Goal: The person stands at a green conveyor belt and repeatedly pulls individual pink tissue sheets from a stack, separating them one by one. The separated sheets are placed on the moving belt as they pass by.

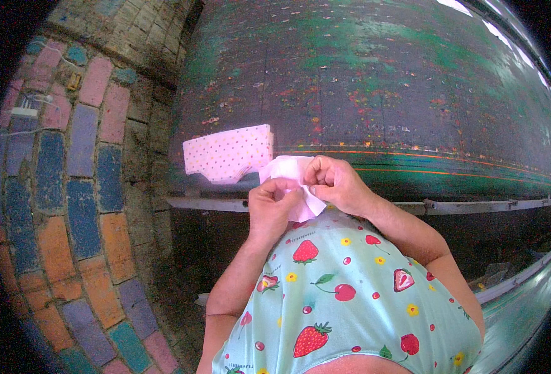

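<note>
A small pale pink-and-white piece of fabric (285, 167) is bunched between my two hands, over the table's near edge and close to my body. My left hand (270, 209) pinches its lower left side, thumb and fingers pressed together. On the other side my right hand (345, 187) is closed on the upper right part, its fingertips a short way from the left thumb. Just beyond, to the left, lie pink polka-dot cut fabric pieces (228, 149), stacked flat with a curved notch in the near edge. The held fabric partly overlaps their right corner in view.
The worn green and black table (362, 81) is speckled with paint and scraps. A metal rail (475, 206) runs along its near side. At left is a painted brick floor (82, 174), with a white power strip (25, 113) and cords on it.
</note>
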`<state>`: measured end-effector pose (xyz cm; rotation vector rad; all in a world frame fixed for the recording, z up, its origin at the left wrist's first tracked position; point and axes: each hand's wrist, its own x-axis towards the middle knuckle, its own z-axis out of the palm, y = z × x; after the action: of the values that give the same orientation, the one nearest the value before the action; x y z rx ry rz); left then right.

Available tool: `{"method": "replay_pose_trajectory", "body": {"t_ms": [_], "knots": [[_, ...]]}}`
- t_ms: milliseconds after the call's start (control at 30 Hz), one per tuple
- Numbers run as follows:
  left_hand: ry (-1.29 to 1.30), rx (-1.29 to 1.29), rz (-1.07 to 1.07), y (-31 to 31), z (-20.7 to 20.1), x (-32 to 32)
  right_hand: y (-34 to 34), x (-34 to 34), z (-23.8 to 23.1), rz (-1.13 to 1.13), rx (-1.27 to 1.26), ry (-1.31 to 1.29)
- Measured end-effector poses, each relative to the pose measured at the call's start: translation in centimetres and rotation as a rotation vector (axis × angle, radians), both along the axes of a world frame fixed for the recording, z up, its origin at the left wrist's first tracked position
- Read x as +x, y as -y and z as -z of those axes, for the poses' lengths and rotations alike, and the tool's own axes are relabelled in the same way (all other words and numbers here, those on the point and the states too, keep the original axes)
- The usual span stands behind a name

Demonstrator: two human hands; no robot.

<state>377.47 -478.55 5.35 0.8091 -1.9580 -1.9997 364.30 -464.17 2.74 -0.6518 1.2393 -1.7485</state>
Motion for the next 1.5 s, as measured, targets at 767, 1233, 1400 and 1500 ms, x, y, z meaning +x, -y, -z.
{"method": "replay_pose_trajectory", "body": {"t_ms": [767, 1233, 1400, 1500], "knots": [[-0.271, 0.178, -0.123, 0.5, -1.4, 0.2, 0.9, 1.8, -3.1, 0.349, 0.058, -0.71], [-0.198, 0.09, 0.109, 2.0, -3.7, -3.1, 0.3, 0.9, -4.1, 0.245, 0.119, 0.047], [-0.091, 0.181, 0.129, 2.5, -4.7, -3.7, 0.6, 0.8, -4.1, 0.29, 0.155, -0.043], [-0.126, 0.142, 0.158, 2.6, -5.0, -3.8, 0.9, 0.9, -4.2, 0.315, 0.126, -0.036]]}}
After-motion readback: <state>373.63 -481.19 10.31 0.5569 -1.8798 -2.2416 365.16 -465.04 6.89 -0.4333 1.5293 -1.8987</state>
